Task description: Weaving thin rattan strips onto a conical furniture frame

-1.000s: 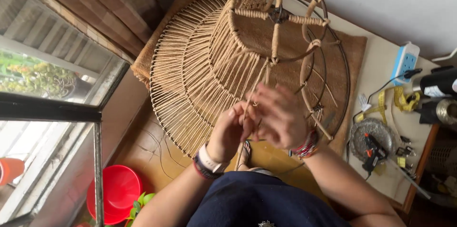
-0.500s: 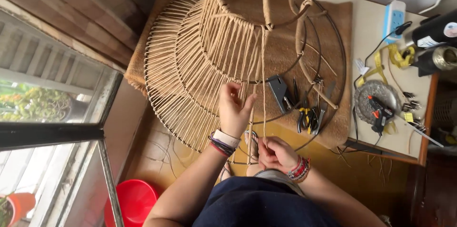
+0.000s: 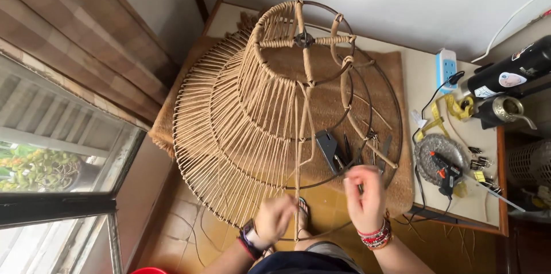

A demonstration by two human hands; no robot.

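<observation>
Rattan strands are covering the left half of a large tiered metal lampshade frame [image 3: 270, 107], which is sitting tilted on a brown woven mat [image 3: 396, 78] over a pale table [image 3: 425, 84], its lower rim hanging past the table edge toward the person. The wrapped part is running from the small top ring down to the widest hoop; the right half is showing mostly bare dark wire, with only a few spokes bound. Judging by that, roughly half of the weaving looks done and the right side is left to fill.

The left hand [image 3: 275, 219], wearing a dark wristband, is closing its fingers around a tan rattan strand [image 3: 298, 193] that is hanging straight down near the lower hoop. The right hand [image 3: 364, 196], with red beaded bracelets, is blurring slightly; its fingers are pinching together just beside the bottom rim, though whether a strand is between them I cannot tell.

Grey pliers and small hand tools [image 3: 338, 153] are lying on the mat inside the bare section. A black-and-orange glue gun [image 3: 442, 170] is resting on a round metal dish, near a blue-and-white power strip [image 3: 446, 67].
</observation>
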